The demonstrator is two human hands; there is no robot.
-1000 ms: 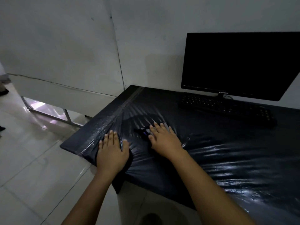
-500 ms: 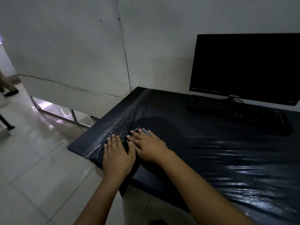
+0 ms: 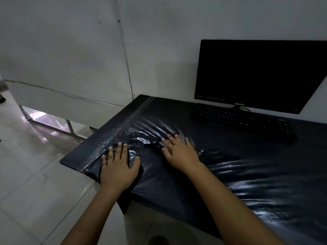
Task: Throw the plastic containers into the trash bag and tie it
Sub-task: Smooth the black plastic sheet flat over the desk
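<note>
Black trash bag (image 3: 154,175) lies flat on the tabletop (image 3: 256,156); left hand (image 3: 118,167) and right hand (image 3: 180,152) press it, fingers spread; better to find its mouth edge.

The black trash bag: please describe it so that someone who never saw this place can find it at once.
Start from the dark monitor and keyboard on the black table. The black trash bag lies flat near the table's front left corner, under the left hand and right hand. Unlike the matt tabletop, it is shiny and wrinkled, and it hangs over the front edge.
</note>
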